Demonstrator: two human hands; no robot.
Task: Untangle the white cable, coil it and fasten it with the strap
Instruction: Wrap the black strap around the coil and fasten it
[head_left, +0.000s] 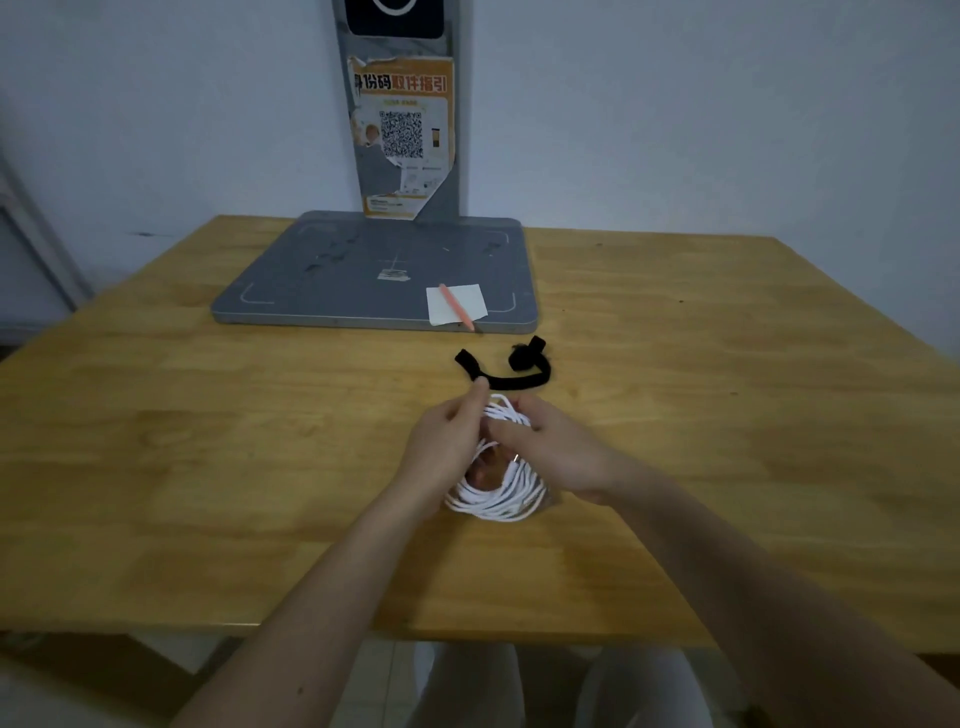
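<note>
The white cable (501, 493) is wound into a loose coil of several loops, held just above the wooden table (208, 441). My left hand (447, 441) grips the coil's left side, thumb and fingers pinching strands near the top. My right hand (556, 452) is closed over the coil's upper right part. A black strap (511, 375) lies curved on the table just beyond both hands, one end curled over itself, touching neither hand.
A grey metal base plate (337, 280) with an upright post (405, 135) carrying a torn orange poster stands at the table's back. A white paper slip (457, 304) and an orange pencil (457, 307) lie on the plate's near right corner.
</note>
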